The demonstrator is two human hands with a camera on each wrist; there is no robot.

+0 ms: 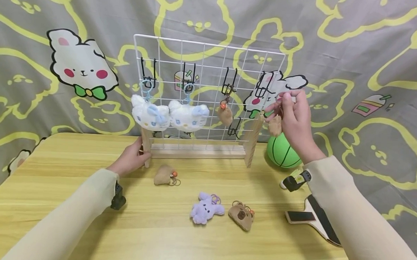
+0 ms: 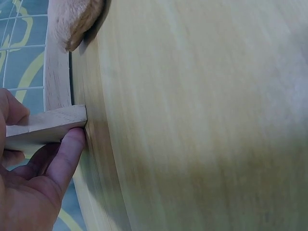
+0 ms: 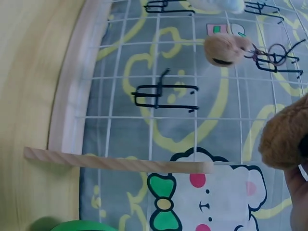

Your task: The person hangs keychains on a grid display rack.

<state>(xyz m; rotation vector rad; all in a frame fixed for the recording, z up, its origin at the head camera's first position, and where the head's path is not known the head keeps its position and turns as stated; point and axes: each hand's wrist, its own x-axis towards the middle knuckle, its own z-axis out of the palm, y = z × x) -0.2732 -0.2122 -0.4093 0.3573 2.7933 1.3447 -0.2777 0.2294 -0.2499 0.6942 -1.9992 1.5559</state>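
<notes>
My left hand [image 1: 132, 157] grips the wooden side leg [image 2: 57, 120] of a white wire grid rack [image 1: 197, 151]; in the left wrist view fingers lie on both sides of the wood. Beside the rack's right end, my right hand [image 1: 294, 118] holds a brown plush keychain [image 1: 275, 126] near the rightmost black hook [image 1: 264, 89]. Its ring is hidden by the fingers. That plush [image 3: 286, 134] shows at the right edge of the right wrist view. On other hooks hang two white cat plush keychains [image 1: 149, 116] and a brown plush keychain [image 1: 225, 114].
On the table lie a tan plush keychain [image 1: 164, 175], a purple plush keychain [image 1: 205, 210] and a brown animal-face keychain [image 1: 241, 216]. A green ball [image 1: 282, 150] sits behind the right arm, with a paddle [image 1: 300, 216] nearby. Patterned cloth [image 1: 366, 47] hangs behind.
</notes>
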